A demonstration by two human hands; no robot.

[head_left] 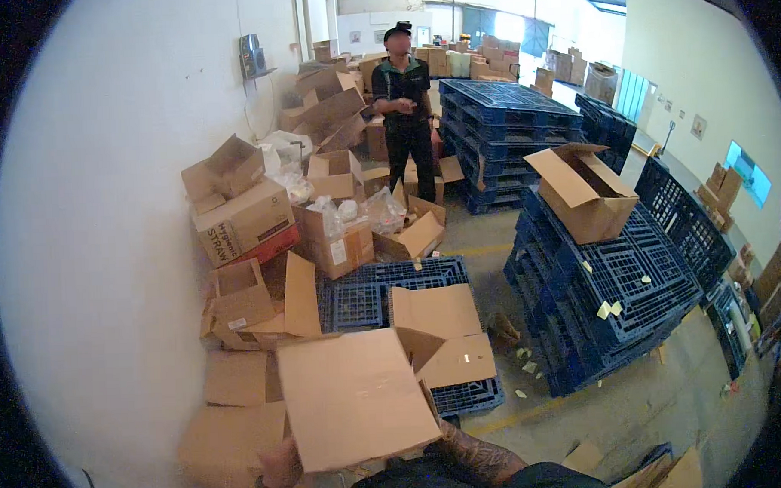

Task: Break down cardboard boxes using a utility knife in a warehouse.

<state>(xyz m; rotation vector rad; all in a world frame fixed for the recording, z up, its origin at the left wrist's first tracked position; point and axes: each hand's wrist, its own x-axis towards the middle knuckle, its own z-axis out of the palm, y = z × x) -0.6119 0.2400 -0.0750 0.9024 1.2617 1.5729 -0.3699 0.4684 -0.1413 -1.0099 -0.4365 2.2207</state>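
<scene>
A brown cardboard box (357, 404) is in front of me at the lower middle, with a broad, plain face turned up. My left hand (280, 463), slightly blurred, grips the box's lower left edge. At its right edge is my right hand (448, 426), holding the box; most of its fingers are hidden behind the cardboard. Just beyond the box, an opened-out carton (445, 328) lies on a low blue plastic pallet (354, 305). Folded brown cardboard (234, 443) lies to the left, beside my left hand.
Open cartons (243, 219) and clear plastic bags (385, 210) pile along the left wall. Stacked blue pallets (598, 271) stand at right, with an open box (587, 194) on top. A person (405, 106) stands farther back beside another pallet stack (507, 132). Scraps (528, 368) litter the floor.
</scene>
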